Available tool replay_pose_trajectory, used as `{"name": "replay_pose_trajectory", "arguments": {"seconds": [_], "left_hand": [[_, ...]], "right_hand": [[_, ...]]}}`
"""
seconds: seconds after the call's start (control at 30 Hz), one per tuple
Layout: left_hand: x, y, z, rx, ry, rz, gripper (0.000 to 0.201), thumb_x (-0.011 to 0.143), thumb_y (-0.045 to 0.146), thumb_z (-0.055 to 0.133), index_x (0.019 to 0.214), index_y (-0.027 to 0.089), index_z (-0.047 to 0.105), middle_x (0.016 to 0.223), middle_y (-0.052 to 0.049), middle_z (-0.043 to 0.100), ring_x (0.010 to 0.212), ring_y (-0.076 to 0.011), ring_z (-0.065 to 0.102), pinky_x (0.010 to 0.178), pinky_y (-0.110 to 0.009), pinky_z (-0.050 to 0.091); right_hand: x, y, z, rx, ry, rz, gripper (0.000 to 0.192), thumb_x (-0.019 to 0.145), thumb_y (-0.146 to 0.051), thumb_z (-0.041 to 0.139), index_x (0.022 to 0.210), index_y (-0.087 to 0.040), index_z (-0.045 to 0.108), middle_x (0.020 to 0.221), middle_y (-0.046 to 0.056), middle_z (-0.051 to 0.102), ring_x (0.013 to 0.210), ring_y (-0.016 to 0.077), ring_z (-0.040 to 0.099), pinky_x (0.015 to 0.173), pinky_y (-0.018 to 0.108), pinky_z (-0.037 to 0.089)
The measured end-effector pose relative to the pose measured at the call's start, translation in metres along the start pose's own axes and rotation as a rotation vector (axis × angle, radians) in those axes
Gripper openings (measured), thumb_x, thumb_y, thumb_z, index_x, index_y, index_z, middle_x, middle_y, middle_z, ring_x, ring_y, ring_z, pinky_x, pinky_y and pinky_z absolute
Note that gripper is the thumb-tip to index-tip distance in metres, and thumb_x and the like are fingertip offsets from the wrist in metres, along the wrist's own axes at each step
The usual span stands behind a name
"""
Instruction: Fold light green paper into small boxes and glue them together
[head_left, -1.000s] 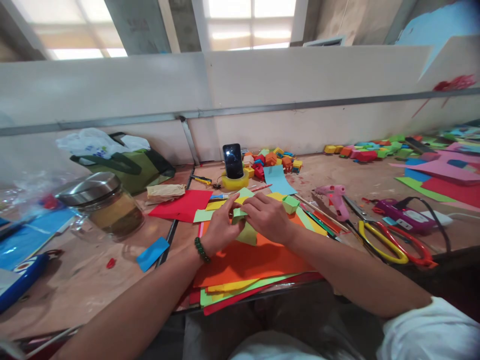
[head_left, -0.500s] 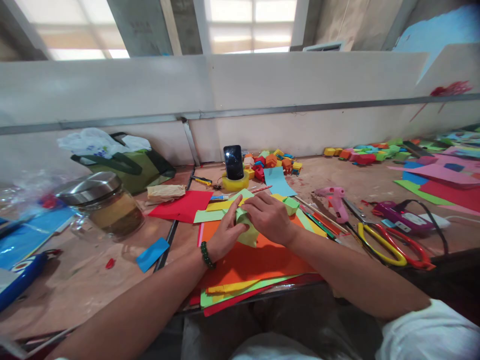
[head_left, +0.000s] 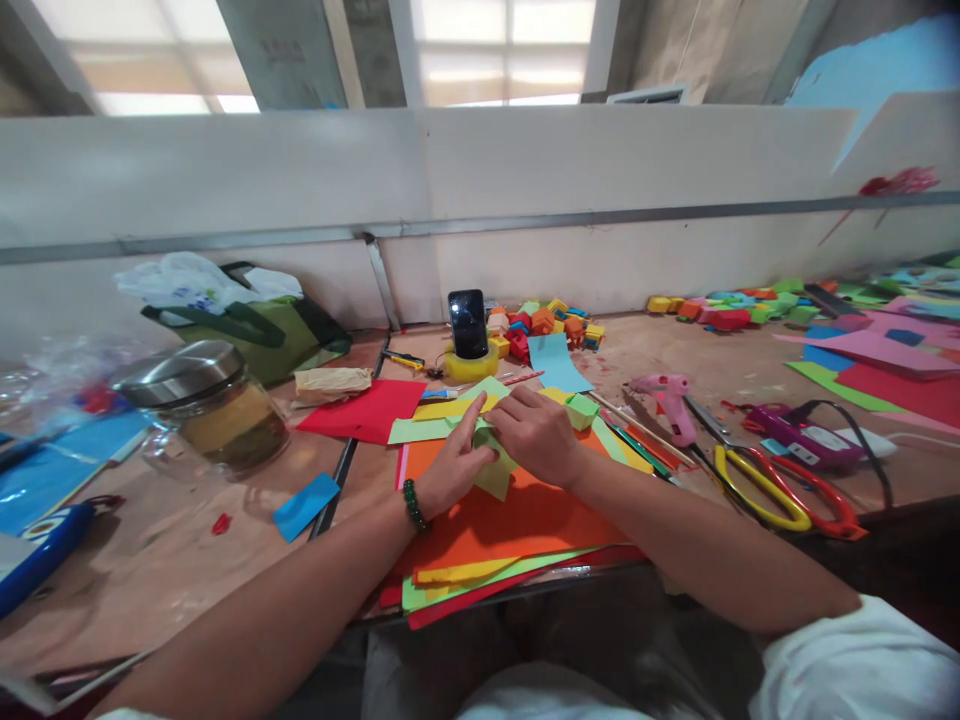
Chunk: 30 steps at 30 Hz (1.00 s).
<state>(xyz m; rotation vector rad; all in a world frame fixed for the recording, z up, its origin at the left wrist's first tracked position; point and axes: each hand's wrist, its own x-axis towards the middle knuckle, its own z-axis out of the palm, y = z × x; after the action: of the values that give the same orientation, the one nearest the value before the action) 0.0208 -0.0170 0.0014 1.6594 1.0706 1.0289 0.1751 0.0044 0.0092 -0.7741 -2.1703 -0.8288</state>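
Paper [head_left: 498,480], pale green, sits between the left hand [head_left: 451,468] and right hand [head_left: 538,436], over the orange sheet [head_left: 517,528]. I see left thumb and forefinger wide; right fingers curl narrow, their grip hidden. I'd press evenly, keeping edges aligned.

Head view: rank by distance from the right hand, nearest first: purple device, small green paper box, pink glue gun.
From the right hand:
1. Small green paper box: just beyond it, slightly right.
2. Pink glue gun: farther right, past the pencils.
3. Purple device: far right, beyond the glue gun.
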Motion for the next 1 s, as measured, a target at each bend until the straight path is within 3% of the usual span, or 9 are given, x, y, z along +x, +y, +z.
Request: {"name": "replay_pose_trajectory", "arguments": {"seconds": [0.13,0.27,0.5,0.7,0.77,1.0], "left_hand": [[0.002,0.000,0.000,0.016,-0.018,0.022,0.079,0.063,0.012,0.049,0.142,0.018,0.042,0.143,-0.005,0.048,0.134,-0.0242,0.038,0.113,-0.036,0.031],[0.004,0.001,-0.005,0.015,0.029,-0.021,0.064,0.072,0.015,0.047,0.136,0.017,0.048,0.138,-0.007,0.053,0.136,-0.0227,0.038,0.112,-0.034,0.031],[0.008,-0.006,-0.008,0.009,0.012,-0.021,0.051,0.076,0.015,0.046,0.126,0.015,0.057,0.127,-0.009,0.062,0.114,-0.0225,0.057,0.096,-0.035,0.046],[0.012,-0.009,-0.012,0.368,0.125,0.187,0.030,0.078,0.023,0.056,0.103,0.014,0.071,0.107,-0.011,0.070,0.101,-0.0242,0.063,0.091,-0.036,0.048],[0.011,-0.007,-0.015,0.450,0.108,0.243,0.027,0.082,0.025,0.055,0.100,0.016,0.073,0.103,-0.011,0.072,0.096,-0.0235,0.065,0.088,-0.035,0.049],[0.007,-0.002,-0.020,0.763,0.142,0.302,0.023,0.085,0.022,0.056,0.097,0.023,0.075,0.095,-0.006,0.072,0.087,-0.0197,0.064,0.077,-0.029,0.049]], "right_hand": [[-0.002,0.002,0.004,0.047,-0.059,0.054,0.020,0.088,-0.012,0.052,0.074,-0.018,0.065,0.071,0.003,0.065,0.074,0.0181,0.051,0.067,0.030,0.036],[-0.002,0.001,0.005,0.154,-0.144,0.168,0.009,0.087,-0.021,0.059,0.082,-0.018,0.067,0.081,0.005,0.068,0.082,0.0200,0.055,0.068,0.030,0.040],[-0.002,0.001,0.002,0.216,-0.236,0.262,0.013,0.087,-0.021,0.058,0.084,-0.019,0.071,0.083,0.005,0.071,0.085,0.0212,0.059,0.067,0.029,0.043],[0.000,0.002,-0.001,0.220,-0.355,0.254,0.017,0.089,-0.019,0.056,0.081,-0.019,0.072,0.082,0.005,0.072,0.083,0.0196,0.060,0.065,0.028,0.041],[0.001,0.002,-0.001,0.219,-0.374,0.262,0.017,0.088,-0.020,0.057,0.080,-0.018,0.072,0.081,0.005,0.072,0.084,0.0201,0.060,0.065,0.028,0.040],[0.004,-0.001,0.000,0.139,-0.428,0.302,0.015,0.087,-0.021,0.059,0.076,-0.017,0.068,0.078,0.008,0.069,0.083,0.0206,0.058,0.060,0.028,0.036]]}}
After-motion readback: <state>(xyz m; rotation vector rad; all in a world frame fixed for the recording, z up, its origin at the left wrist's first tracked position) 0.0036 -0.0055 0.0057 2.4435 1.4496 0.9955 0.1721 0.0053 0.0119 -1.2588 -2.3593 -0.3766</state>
